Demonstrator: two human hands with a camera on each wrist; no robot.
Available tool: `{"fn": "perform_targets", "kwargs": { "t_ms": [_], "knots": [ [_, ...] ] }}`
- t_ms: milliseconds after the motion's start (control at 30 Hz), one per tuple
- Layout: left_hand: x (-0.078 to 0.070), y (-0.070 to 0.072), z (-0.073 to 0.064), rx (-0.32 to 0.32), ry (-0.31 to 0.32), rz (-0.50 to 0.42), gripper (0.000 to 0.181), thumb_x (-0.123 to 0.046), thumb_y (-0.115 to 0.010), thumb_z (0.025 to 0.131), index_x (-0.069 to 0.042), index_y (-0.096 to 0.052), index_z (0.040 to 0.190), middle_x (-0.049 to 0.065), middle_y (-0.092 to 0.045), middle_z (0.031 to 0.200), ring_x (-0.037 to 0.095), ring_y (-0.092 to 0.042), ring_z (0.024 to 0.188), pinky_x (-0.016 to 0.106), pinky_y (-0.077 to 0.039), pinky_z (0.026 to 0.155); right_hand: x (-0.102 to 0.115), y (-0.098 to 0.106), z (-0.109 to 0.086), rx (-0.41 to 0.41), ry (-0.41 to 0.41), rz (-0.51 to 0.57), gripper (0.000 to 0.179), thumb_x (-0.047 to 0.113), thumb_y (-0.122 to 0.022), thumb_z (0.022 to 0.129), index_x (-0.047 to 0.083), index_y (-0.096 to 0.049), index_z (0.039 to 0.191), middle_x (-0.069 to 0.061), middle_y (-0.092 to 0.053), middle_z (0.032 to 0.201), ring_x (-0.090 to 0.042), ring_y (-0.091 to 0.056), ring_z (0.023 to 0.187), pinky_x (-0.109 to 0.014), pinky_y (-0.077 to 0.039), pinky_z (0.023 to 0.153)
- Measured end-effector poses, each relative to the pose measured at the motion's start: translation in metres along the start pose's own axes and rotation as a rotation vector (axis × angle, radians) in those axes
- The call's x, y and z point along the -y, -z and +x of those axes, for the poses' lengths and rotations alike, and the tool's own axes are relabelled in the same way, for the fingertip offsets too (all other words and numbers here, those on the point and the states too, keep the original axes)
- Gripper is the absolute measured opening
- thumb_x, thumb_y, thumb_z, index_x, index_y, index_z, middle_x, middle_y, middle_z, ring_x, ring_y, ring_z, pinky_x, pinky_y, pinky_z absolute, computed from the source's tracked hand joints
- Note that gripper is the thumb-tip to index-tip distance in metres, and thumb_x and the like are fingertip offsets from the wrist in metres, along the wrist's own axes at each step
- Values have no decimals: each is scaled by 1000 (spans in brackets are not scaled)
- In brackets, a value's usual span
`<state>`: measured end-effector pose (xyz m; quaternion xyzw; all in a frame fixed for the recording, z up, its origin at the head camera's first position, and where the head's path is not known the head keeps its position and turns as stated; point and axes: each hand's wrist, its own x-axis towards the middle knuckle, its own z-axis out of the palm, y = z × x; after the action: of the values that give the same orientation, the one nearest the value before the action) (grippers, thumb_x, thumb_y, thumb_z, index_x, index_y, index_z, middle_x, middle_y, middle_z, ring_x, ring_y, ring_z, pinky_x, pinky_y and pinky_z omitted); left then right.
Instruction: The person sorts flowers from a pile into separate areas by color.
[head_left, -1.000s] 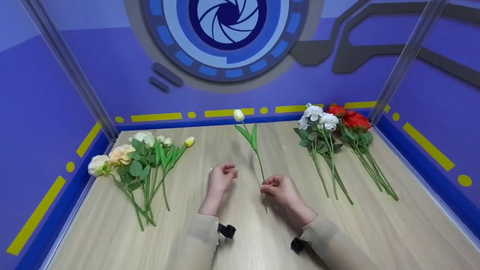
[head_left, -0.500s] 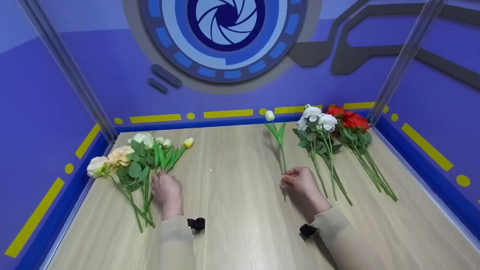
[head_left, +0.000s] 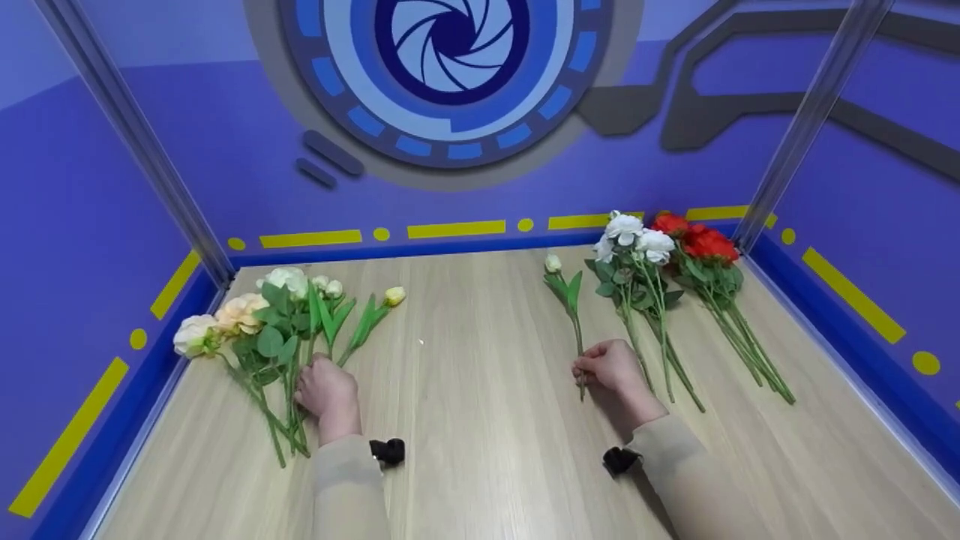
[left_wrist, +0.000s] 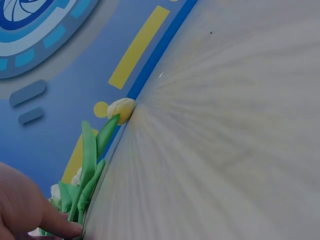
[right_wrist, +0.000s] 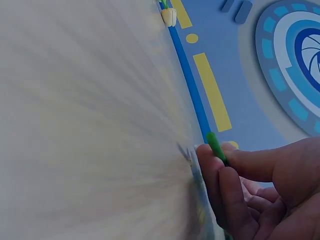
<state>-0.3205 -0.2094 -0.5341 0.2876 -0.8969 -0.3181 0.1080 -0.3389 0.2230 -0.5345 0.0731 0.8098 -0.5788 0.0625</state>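
Observation:
My right hand (head_left: 613, 371) pinches a white tulip (head_left: 574, 294) low on its stem, between thumb and fingers. The flower points away, left of the white bunch, its head near the tabletop. In the right wrist view the stem's green end (right_wrist: 215, 145) sticks out of the pinch. On the left, my left hand (head_left: 328, 394) grips the lower stem of a yellow tulip (head_left: 394, 296), angled to the right of its bunch; the fingertips are partly hidden. Its leaves and head (left_wrist: 121, 110) rise beyond the hand (left_wrist: 30, 205) in the left wrist view.
Beside my left hand lie a cream rose-like flower (head_left: 196, 335), a peach one (head_left: 241, 311), a white one (head_left: 286, 281) and small white tulips (head_left: 334, 288). White flowers (head_left: 626, 229) and red flowers (head_left: 709, 241) lie at right. Blue-purple panels (head_left: 450, 202) border the wooden table (head_left: 465, 375).
My left hand has gone left to the bunch and taken hold of the yellow tulip, which has shifted right. My right hand has carried the white tulip right and lowered its head.

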Motion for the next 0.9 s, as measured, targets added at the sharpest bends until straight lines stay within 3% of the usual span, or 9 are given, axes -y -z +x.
{"fn": "perform_targets", "kwargs": {
  "t_ms": [167, 333, 533, 667, 767, 900],
  "knots": [
    [-3, 5, -2, 22, -37, 4, 23, 5, -46, 95, 10, -66, 104, 36, -65, 114, 53, -64, 108, 63, -51, 91, -3, 1, 1, 15, -18, 51, 11, -10, -63, 95, -20, -64, 100, -10, -75, 72, -11, -70, 60, -27, -62, 60],
    [-9, 16, -6, 108, -30, 10, 24, 0, -46, 95, 6, -68, 89, 32, -71, 103, 46, -69, 91, 55, -56, 73, -3, 2, 0, 16, -16, 24, 15, -6, -64, 95, -20, -68, 99, -7, -73, 67, -9, -68, 55, -24, -60, 57],
    [-13, 25, -8, 246, -34, 34, 20, -2, -47, 93, -1, -59, 76, 17, -63, 78, 27, -51, 67, 41, -45, 58, -2, 5, 0, -20, -18, -74, 15, 3, -70, 94, -12, -72, 91, -3, -71, 63, -9, -64, 53, -22, -55, 52],
    [-15, 25, -8, 275, -37, 22, 25, -6, -54, 91, -7, -51, 67, 9, -54, 71, 24, -47, 64, 37, -42, 55, -2, 6, -2, -61, 26, -198, 17, 8, -73, 92, -6, -73, 82, 0, -68, 62, -7, -59, 52, -22, -50, 50],
    [-18, 22, -8, 274, -50, -11, 27, -8, -60, 93, -5, -60, 67, 8, -58, 69, 22, -50, 63, 34, -42, 55, -1, 7, -4, -97, 73, -301, 20, 12, -75, 91, -2, -73, 76, 2, -64, 59, -8, -53, 50, -22, -44, 48],
    [-23, 17, -10, 326, -30, -177, 18, -3, -60, 98, 4, -73, 88, 11, -70, 74, 17, -62, 61, 27, -50, 56, -1, 7, -4, -117, 90, -371, 23, 15, -76, 90, 2, -71, 71, 3, -62, 57, -8, -51, 49, -22, -42, 49]
  ]
}}
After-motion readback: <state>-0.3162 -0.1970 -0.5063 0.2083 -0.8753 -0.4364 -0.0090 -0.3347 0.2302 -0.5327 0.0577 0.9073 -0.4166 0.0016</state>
